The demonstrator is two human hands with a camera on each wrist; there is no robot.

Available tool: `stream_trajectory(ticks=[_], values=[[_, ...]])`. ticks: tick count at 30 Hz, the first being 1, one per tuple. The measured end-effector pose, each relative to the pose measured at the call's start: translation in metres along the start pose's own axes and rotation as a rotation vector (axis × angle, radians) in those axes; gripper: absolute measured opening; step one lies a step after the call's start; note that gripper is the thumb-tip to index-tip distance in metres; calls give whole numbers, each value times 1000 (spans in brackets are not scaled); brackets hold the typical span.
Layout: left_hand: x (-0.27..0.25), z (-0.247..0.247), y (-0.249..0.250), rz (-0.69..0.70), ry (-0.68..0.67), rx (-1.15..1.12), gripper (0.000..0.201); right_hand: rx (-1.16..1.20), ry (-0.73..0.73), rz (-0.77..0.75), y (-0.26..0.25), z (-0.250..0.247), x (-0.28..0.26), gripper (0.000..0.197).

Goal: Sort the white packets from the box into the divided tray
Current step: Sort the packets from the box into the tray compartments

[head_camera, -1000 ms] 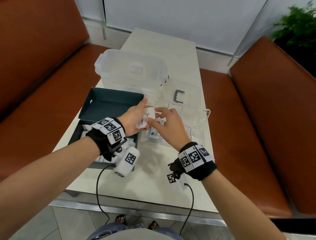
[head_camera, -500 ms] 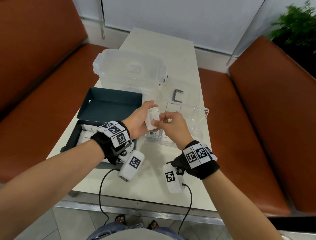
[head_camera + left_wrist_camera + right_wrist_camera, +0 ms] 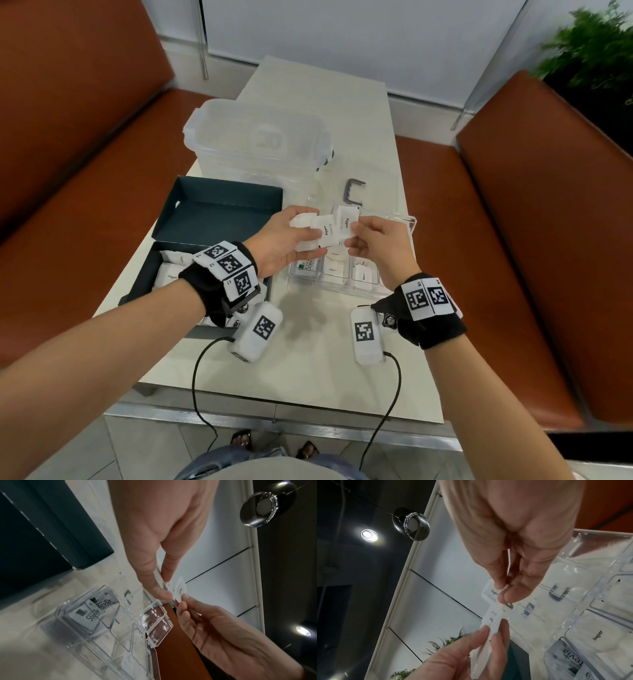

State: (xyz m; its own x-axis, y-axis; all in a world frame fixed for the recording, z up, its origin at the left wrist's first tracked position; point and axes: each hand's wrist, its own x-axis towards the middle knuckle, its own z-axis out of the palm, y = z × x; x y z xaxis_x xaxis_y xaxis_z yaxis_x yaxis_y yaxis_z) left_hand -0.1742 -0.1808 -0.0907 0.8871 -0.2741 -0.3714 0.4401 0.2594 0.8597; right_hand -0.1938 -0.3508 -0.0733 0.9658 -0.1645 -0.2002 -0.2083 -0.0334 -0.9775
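Observation:
My left hand (image 3: 308,236) grips a small stack of white packets (image 3: 320,233) above the near left end of the clear divided tray (image 3: 407,221). My right hand (image 3: 353,235) pinches the corner of one packet marked Pepper (image 3: 346,221) at the stack's right side. The left wrist view shows the left hand (image 3: 165,588) pinching the packets (image 3: 180,590), with the right fingers (image 3: 181,604) touching them. In the right wrist view the Pepper packet (image 3: 490,595) sits between thumb and forefinger. Stevia packets (image 3: 306,270) and a Sugar packet (image 3: 597,635) lie in the tray's compartments. The dark box (image 3: 144,284) at left holds more white packets (image 3: 168,274).
A clear lidded container (image 3: 260,144) stands behind the dark box's lid (image 3: 219,212). A grey clip (image 3: 352,192) lies behind the tray. Brown benches (image 3: 513,240) flank the narrow table (image 3: 308,359). Two cables hang over its near edge.
The packets in my left hand have fanned out, and my right hand has drawn the Pepper packet a little to the right of the stack.

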Motion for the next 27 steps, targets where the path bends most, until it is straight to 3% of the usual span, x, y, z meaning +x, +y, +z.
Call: stream_trajectory(ticks=[6, 15, 19, 22, 27], values=[[2, 1, -4, 56, 2, 10, 40, -49, 18, -23, 9, 5, -4, 6], [4, 6, -4, 83, -48, 65, 41, -254, 78, -110, 11, 10, 0, 19], [6, 8, 0, 94, -89, 151, 41, -487, -26, -188, -2, -4, 12, 27], [8, 15, 2, 122, -118, 230, 41, -622, -143, -261, -12, -14, 20, 19], [12, 18, 2, 104, -108, 210, 43, -638, -1, -281, -11, -44, 39, 8]])
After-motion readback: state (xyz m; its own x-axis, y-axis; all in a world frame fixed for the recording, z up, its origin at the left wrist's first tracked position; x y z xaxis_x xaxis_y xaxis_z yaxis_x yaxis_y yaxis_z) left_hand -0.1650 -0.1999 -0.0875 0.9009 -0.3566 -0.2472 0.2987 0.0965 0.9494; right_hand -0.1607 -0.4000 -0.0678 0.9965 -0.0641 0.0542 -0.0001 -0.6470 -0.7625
